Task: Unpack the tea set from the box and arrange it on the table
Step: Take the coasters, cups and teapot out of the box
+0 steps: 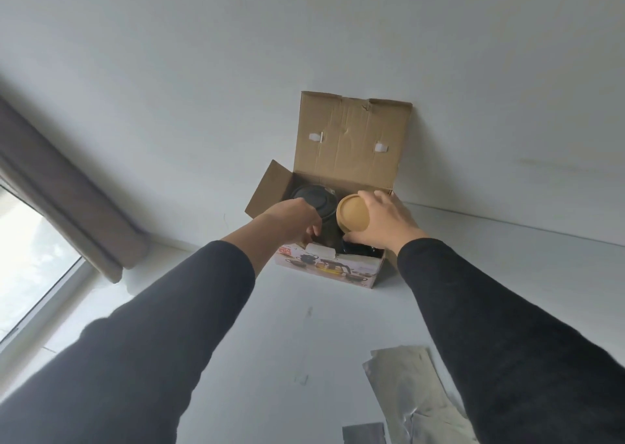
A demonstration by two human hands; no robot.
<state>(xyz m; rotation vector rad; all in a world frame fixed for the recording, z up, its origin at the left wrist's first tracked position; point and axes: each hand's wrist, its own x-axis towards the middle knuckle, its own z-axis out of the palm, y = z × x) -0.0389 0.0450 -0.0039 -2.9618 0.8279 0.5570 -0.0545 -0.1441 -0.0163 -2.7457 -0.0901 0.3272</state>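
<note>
An open cardboard box stands on the white table against the wall, its lid flap up. Inside on the left is a dark round piece with a black ribbed lid. On the right is a piece with a round wooden lid. My right hand wraps around the wooden-lidded piece from its right side. My left hand reaches into the box's front left, fingers curled beside the dark piece; what they touch is hidden. A white foam block sits at the box's front edge.
Silver foil wrapping lies on the table at the near right, with a smaller grey piece beside it. A brown curtain and a window are at the left. The wall runs directly behind the box.
</note>
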